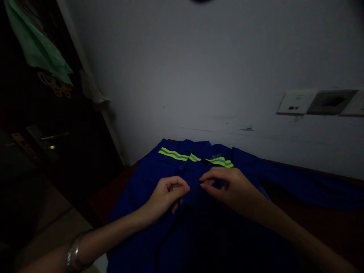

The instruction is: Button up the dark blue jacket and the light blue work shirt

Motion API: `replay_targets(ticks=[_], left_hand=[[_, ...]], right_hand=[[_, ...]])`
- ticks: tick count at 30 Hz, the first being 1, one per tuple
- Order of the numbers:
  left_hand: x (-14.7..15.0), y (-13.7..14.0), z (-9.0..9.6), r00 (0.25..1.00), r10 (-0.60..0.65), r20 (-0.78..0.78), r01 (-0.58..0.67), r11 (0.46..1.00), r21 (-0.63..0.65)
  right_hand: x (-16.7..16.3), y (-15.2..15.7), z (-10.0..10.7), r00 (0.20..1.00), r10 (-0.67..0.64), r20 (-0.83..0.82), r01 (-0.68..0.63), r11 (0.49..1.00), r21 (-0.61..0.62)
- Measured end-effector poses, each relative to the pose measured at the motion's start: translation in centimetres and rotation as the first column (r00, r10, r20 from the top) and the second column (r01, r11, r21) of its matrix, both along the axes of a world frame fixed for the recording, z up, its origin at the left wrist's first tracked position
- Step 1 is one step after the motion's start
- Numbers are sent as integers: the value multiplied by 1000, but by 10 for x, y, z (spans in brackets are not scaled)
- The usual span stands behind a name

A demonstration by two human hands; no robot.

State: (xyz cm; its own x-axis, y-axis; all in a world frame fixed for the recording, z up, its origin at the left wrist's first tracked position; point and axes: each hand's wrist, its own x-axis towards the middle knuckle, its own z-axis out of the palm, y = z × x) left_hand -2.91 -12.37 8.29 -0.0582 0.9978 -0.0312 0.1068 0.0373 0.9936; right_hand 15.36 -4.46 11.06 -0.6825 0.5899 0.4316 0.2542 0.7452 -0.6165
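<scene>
A dark blue work jacket (136,212) lies spread out, with a yellow-green and grey reflective band (174,154) across its chest. My left hand (170,191) is over the jacket's front, thumb and forefinger pinched together on the cloth near the opening. Facing it from the right, my right hand (227,185) has thumb and forefinger curled close together at the cloth, a small space between the two hands. A round dark button (181,167) shows just above the left hand. Dim light hides the fold at the fingertips.
The jacket rests on a dark red surface (109,193) against a white wall (182,76). One sleeve (307,185) stretches right, below wall sockets (297,102). At left stands a dark door with a metal handle (52,137) and a hanging green cloth (42,49).
</scene>
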Motion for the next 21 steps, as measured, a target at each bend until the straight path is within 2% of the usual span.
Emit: replay_targets(ticks=[7, 10, 12, 15, 17, 21], left_hand=[[3, 1, -3, 996, 85, 7, -85, 996, 28], [3, 1, -6, 996, 84, -6, -84, 996, 22], [3, 1, -8, 997, 75, -25, -74, 997, 24], [1, 3, -10, 996, 61, -61, -59, 998, 31], [-1, 4, -11, 996, 40, -77, -38, 999, 25], [-9, 5, -10, 994, -48, -94, 46, 999, -29]], right_hand=[[-15, -6, -14, 997, 79, 7, -78, 991, -112], [-19, -7, -16, 996, 90, 3, -87, 971, -221], [-21, -5, -19, 994, 112, 16, -99, 930, -353], [-24, -1, -23, 986, 168, 23, -129, 834, -537], [-25, 3, -25, 982, 189, 11, -145, 786, -601], [-28, 11, -26, 983, 185, -13, -147, 736, -660]])
